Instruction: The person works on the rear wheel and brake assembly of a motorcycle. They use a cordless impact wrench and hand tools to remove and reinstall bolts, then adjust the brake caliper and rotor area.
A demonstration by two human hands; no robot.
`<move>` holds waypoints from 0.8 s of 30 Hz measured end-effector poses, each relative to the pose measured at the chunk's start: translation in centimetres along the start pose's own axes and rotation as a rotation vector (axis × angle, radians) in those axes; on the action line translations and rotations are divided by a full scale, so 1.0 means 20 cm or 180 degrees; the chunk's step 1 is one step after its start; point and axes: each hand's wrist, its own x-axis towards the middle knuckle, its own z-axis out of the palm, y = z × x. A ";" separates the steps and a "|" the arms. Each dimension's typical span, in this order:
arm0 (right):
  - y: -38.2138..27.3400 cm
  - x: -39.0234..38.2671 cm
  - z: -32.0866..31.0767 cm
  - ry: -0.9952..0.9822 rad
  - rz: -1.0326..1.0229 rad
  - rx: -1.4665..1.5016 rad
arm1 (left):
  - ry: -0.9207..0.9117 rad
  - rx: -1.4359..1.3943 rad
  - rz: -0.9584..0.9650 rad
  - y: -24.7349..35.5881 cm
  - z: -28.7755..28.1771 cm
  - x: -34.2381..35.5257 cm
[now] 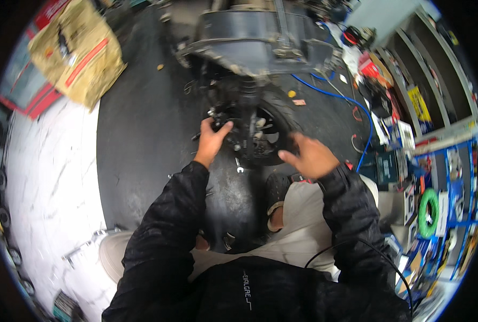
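Observation:
In front of me stands a scooter's wheel with a black tyre (282, 107) and dark spoked rim, below a dark plastic body panel (239, 32). My left hand (212, 140) is at the wheel's left side, thumb and fingers around a dark metal part that looks like a brake caliper (221, 121). The grip is partly hidden. My right hand (313, 156) is by the tyre's right edge, thumb apart from the fingers, with nothing visible in it. Its fingertips are blurred, so contact with the tyre is unclear. A wrench (240, 169) lies on the floor below the wheel.
A blue hose (351, 100) curves over the dark floor mat (137, 134) at right. Shelves (432, 70) and piled parts line the right side, with a green ring-shaped coil (428, 213). A tan sack (80, 53) stands at far left. My shoe (276, 190) is near the tyre.

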 end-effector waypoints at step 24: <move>-0.20 0.01 0.23 0.1135 -0.0027 0.0006 | -0.0655 -0.0957 -0.0803 -0.14 -0.13 0.36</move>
